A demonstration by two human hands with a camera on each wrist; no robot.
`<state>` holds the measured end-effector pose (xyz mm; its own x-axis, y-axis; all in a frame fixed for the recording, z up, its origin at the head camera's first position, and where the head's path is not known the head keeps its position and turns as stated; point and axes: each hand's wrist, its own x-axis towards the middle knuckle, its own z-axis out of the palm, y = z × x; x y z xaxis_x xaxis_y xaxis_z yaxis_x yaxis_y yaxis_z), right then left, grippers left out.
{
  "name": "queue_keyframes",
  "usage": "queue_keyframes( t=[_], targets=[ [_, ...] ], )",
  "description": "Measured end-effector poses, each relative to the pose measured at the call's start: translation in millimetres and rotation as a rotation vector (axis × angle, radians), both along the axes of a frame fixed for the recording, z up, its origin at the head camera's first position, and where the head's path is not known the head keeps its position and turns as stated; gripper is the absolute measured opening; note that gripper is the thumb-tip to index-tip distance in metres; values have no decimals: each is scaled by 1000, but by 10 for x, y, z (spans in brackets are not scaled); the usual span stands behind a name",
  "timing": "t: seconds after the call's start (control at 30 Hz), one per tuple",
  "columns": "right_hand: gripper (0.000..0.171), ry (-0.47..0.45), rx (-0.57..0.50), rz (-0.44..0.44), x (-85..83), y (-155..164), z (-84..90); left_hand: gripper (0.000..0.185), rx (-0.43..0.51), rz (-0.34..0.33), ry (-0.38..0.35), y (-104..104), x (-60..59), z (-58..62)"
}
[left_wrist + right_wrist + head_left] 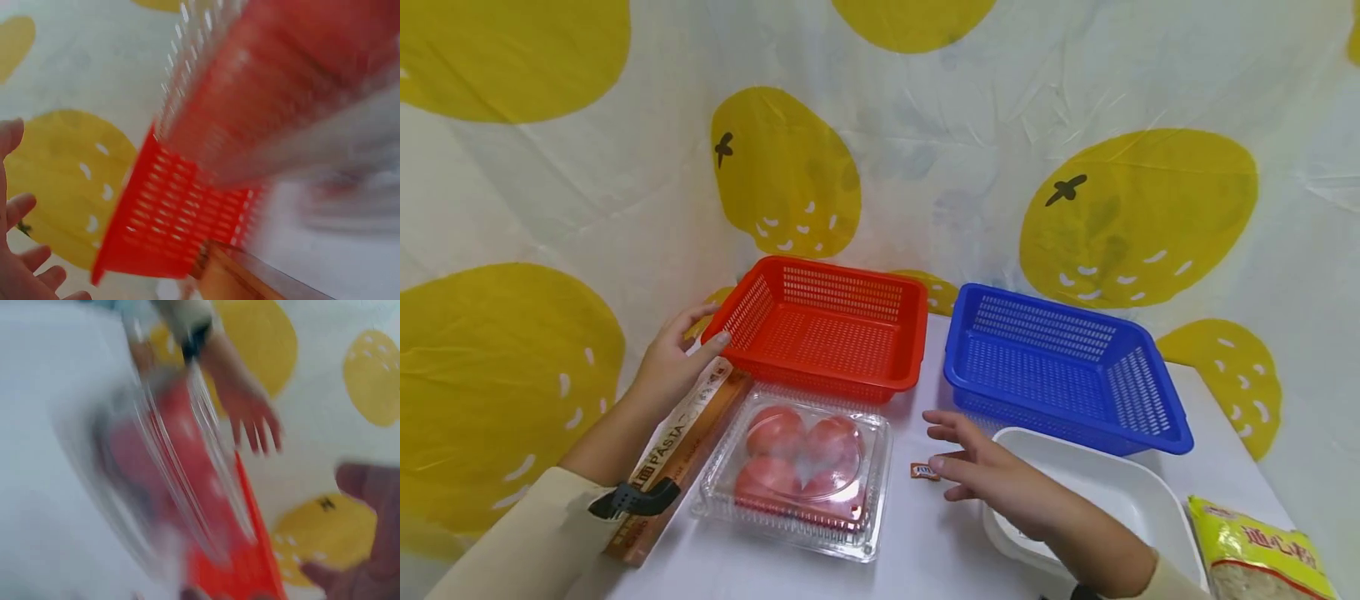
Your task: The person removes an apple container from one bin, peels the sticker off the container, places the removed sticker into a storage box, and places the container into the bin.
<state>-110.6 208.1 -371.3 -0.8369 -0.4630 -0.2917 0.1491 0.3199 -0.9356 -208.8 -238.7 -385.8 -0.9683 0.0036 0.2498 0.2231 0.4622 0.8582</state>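
Note:
My left hand point(681, 354) is at the left end of a red plastic basket point(827, 387), its thumb overlapping the rim in the head view. In the left wrist view, the fingers point(22, 206) stand apart from that basket. My right hand point(992, 471), fingers spread and holding nothing, hovers beside a small orange-and-white packet point(922, 472), partly over a white tray point(1180, 533). Between the hands sits a lidded clear plastic box point(880, 467) with several red, tomato-like round fruits point(775, 429). Both wrist views show this box blurred.
Under my left forearm lies a long pasta box point(700, 442). A blue basket point(1037, 396) stands back right, behind the white tray. At the right front lies a yellow bag point(1262, 542) of dry food. A lemon-print cloth point(940, 150) hangs behind the table.

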Motion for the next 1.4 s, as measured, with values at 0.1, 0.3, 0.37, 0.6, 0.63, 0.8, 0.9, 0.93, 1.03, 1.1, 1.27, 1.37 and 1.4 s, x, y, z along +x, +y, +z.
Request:
queue_keyframes(
  t=[0.1,0.3,0.37,0.6,0.63,0.8,0.9,0.93,1.03,1.1,1.27,1.37,1.4],
  targets=[
    [74,-38,-53,-122,58,-269,-120,64,104,31,-54,0,-134,-111],
    [76,-12,-215,-282,61,-708,-446,71,345,59,-197,31,-363,-281],
    [79,2,-264,-305,60,-819,-540,71,420,34,-235,40,-425,-322],
    [89,54,-288,-387,34,-1054,-694,64,410,-48,-252,19,-521,-451],
    [90,44,-296,-392,29,-1077,-704,64,412,-55,-253,6,-527,-468],
    [92,16,-319,-412,29,-1158,-738,67,364,-82,-260,-55,-534,-507],
    [90,26,-320,-422,40,-1173,-731,70,306,-87,-263,-81,-527,-503],
    [89,26,-321,-422,46,-1176,-725,71,292,-87,-266,-86,-523,-500],
    [87,6,-351,-411,75,-1179,-699,72,259,-94,-271,-96,-506,-497],
    [85,-20,-384,-402,102,-1182,-675,72,253,-97,-276,-106,-496,-501],
    [78,-38,-428,-416,168,-1197,-624,74,273,-108,-290,-142,-488,-528],
    [74,-42,-441,-440,190,-1207,-623,73,285,-111,-296,-159,-480,-531],
    [73,-47,-449,-443,193,-1209,-627,73,294,-110,-299,-167,-479,-531]
  ],
)
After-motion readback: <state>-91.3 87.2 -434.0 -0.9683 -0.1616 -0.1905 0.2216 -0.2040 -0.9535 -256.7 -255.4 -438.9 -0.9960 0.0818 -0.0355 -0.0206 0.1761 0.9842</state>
